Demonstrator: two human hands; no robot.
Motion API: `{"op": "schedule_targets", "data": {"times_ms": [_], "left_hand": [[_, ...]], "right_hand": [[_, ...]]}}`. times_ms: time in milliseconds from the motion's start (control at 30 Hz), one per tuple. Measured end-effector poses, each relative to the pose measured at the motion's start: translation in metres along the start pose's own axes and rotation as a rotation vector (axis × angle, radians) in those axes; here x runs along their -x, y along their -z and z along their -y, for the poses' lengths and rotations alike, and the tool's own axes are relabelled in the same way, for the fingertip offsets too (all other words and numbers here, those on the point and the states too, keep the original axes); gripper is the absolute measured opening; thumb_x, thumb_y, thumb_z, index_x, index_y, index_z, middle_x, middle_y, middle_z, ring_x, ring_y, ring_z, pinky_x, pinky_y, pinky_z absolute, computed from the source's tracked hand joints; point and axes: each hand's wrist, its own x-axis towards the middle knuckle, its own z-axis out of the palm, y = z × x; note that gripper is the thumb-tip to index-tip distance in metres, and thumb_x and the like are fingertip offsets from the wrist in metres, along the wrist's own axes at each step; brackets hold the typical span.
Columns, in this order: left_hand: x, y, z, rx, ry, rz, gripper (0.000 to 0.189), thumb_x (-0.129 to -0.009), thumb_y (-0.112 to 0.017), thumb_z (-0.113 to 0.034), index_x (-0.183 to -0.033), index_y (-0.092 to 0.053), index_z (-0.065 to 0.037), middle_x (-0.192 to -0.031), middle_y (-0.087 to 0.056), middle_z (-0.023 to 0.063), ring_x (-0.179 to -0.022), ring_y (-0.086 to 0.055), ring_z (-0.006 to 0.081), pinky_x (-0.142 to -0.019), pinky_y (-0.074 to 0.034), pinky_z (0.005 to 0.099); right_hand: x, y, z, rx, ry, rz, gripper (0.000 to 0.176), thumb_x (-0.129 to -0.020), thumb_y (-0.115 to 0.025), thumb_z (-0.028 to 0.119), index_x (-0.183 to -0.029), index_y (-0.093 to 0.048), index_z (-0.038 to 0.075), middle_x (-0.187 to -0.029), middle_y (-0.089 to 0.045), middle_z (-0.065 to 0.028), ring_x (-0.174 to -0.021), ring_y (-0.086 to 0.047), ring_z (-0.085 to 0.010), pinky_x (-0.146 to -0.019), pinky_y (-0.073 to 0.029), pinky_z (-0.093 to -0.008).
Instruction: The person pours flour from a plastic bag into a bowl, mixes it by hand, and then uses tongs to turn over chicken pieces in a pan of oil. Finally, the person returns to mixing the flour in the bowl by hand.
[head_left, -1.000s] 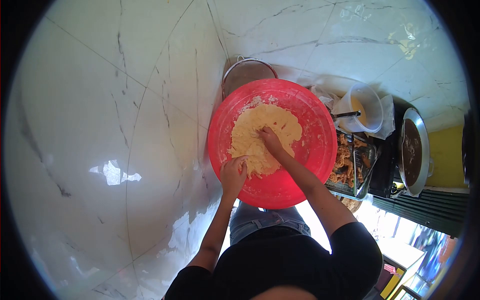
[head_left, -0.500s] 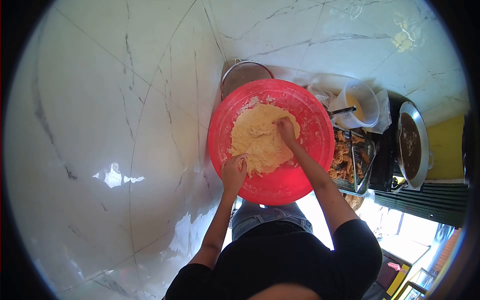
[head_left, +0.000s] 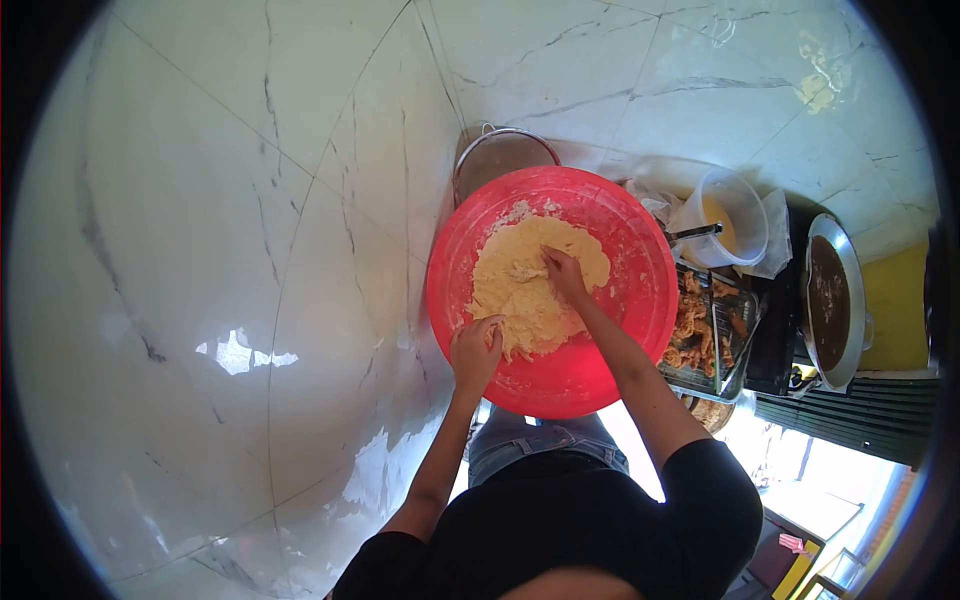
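Observation:
A wide red basin holds a broad layer of pale yellow flour, with a rough, lumpy patch near its middle. At the near left edge of the flour is my left hand, its fingers curled in toward the thumb. My right hand reaches in from the right, with fingers pinched together and tips down at the lumpy patch. Whatever lies between the fingers of either hand is too small or hidden to make out. Loose flour dusts the basin's inner wall.
Right of the basin is a glass tray of fried pieces. Behind it stands a clear plastic tub with yellowish contents and a dark handle across it. Farther right is a pan of dark oil. A marble-patterned wall borders the left.
My right hand has shifted slightly left and down over the flour, toward the lumpy patch. My left hand stays at the near left edge. The whole view has moved slightly.

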Motion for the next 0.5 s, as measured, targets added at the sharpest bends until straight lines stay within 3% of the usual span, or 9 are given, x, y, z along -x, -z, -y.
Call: {"op": "schedule_targets", "data": {"times_ms": [33,233,500], "left_hand": [[0.000,0.000,0.000,-0.005,0.001,0.009,0.018,-0.078,-0.055,-0.015,-0.094,-0.061,-0.011,-0.090,-0.062,0.0065,-0.086,-0.057,0.0228,-0.085,-0.038,0.0370],[0.000,-0.002,0.002,-0.016,-0.004,0.009,0.018,-0.079,-0.053,-0.016,-0.095,-0.061,-0.013,-0.090,-0.062,0.0065,-0.086,-0.057,0.0221,-0.085,-0.037,0.0359],[0.001,-0.002,0.002,-0.015,0.007,0.016,0.017,-0.079,-0.054,-0.016,-0.094,-0.062,-0.012,-0.090,-0.062,0.0064,-0.086,-0.057,0.0223,-0.084,-0.037,0.0360]], "right_hand": [[-0.002,0.003,0.007,-0.054,-0.074,0.042,0.027,-0.083,-0.056,0.009,-0.108,-0.054,-0.003,-0.111,-0.055,-0.0199,-0.104,-0.054,-0.0274,-0.089,-0.041,-0.0329],[-0.022,0.014,-0.016,0.196,0.316,0.104,0.030,-0.079,-0.059,0.006,-0.109,-0.055,0.001,-0.113,-0.054,-0.0196,-0.105,-0.053,-0.0286,-0.089,-0.042,-0.0310],[-0.015,0.022,-0.019,0.433,0.413,0.331,0.033,-0.078,-0.054,0.002,-0.110,-0.056,0.008,-0.120,-0.050,-0.0153,-0.112,-0.047,-0.0289,-0.093,-0.039,-0.0326]]}}
